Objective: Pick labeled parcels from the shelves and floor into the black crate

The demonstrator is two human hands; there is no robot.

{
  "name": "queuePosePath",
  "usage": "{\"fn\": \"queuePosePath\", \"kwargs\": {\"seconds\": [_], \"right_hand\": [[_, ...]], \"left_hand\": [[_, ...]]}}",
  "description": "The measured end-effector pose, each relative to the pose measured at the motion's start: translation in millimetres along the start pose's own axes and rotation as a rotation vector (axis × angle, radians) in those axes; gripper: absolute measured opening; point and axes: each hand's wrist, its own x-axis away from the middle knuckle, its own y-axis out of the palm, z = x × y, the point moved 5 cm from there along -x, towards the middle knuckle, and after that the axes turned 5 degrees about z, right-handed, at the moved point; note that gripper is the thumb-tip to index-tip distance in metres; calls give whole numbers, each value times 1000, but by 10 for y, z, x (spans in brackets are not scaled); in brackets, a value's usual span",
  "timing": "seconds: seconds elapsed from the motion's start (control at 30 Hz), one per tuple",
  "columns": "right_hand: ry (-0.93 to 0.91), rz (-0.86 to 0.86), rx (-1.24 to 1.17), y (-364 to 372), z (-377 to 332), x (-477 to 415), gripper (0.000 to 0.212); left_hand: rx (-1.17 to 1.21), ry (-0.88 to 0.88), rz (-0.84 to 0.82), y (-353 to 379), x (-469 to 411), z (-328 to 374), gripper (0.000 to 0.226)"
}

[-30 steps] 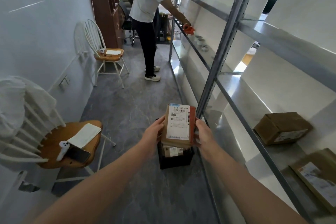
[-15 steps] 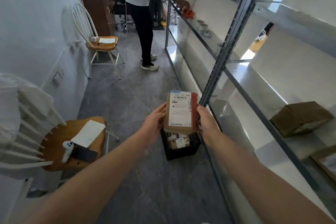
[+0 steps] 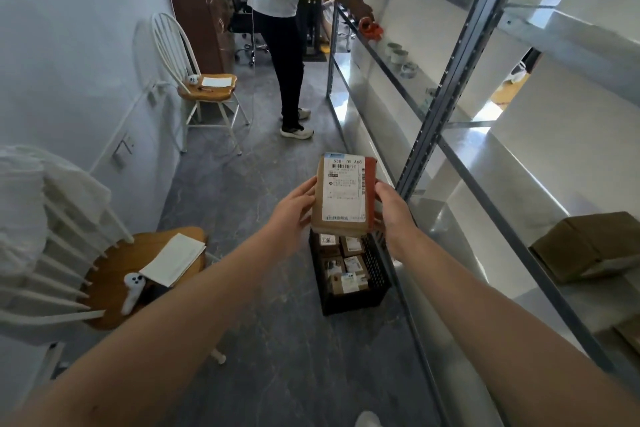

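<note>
Both hands hold one parcel (image 3: 343,198) between them. My left hand (image 3: 294,215) presses on its left side and my right hand (image 3: 393,215) wraps round its right side, with the fingers curled under the edge. It is up in the air, flat side facing up at me, not touching anything else. A second ago it hid most of the black crate (image 3: 353,303). Now the crate looks bigger and nearer, and it peeks out just under my hands, so I can see right into it. The hold has not changed at all. I think this means I have walked up close, and the next job is to lower the parcel down into the crate. The crate sits on the floor under the grip and already has small parcels (image 3: 348,265) packed in it, so there may not be much room left. The one I hold is a brown cardboard box. It has a big white label (image 3: 344,191) with black bar lines and the writing 530 05 A68 on top. A red strip runs down its right side. Far to the right of the grip, another brown box (image 3: 588,246) waits on the metal shelf (image 3: 485,163).
</note>
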Motion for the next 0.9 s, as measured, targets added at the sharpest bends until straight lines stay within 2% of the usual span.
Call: {"fn": "queuePosePath", "kwargs": {"seconds": [0.27,0.53,0.9], "right_hand": [[-50,-61,-48,-215,-304,-387,31],[-42,-89,8,-622,-272,-867,38],[53,-112,-45,-1276,33,-1338,39]], "left_hand": [[-1,37,45,359,-253,183,45],[24,-36,80,819,-519,-121,53],[-28,-131,182,1428,-757,-597,57]]}}
